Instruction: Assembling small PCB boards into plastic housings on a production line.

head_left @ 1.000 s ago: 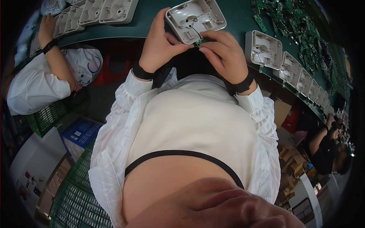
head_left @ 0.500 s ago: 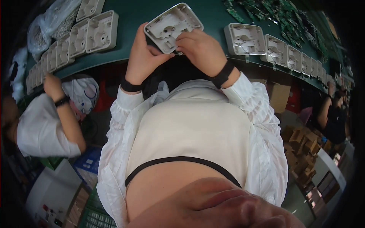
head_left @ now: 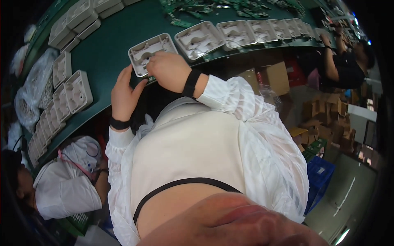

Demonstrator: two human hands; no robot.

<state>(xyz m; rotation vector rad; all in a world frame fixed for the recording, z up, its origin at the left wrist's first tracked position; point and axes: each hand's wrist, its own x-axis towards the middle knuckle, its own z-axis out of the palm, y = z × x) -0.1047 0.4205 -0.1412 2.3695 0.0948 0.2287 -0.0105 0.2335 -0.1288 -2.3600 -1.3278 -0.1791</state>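
A white plastic housing [head_left: 154, 47], a shallow open box with moulded compartments, sits at the near edge of the green table, beside the end of a row of similar housings [head_left: 200, 39]. My left hand [head_left: 124, 94] grips its near left corner, fingers along the side wall and thumb below the front edge. Over the front wall, my right hand [head_left: 169, 73] is closed, its curled fingertips reaching inside the housing; the thumb is mostly hidden. A small green piece [head_left: 152, 78] shows under the right hand at the front edge. Both wrists wear black bands.
Another row of housings [head_left: 77, 91] runs along the left, near clear bags of small parts [head_left: 35, 88]. Stacked housings [head_left: 78, 18] stand farther back. Green circuit boards [head_left: 193, 10] lie heaped at the far side. Co-workers sit left [head_left: 67, 190] and right [head_left: 342, 71].
The view has turned. The housing has gone from being held up in my hands to the table's edge beside the right-hand row. Both hands are still at it.
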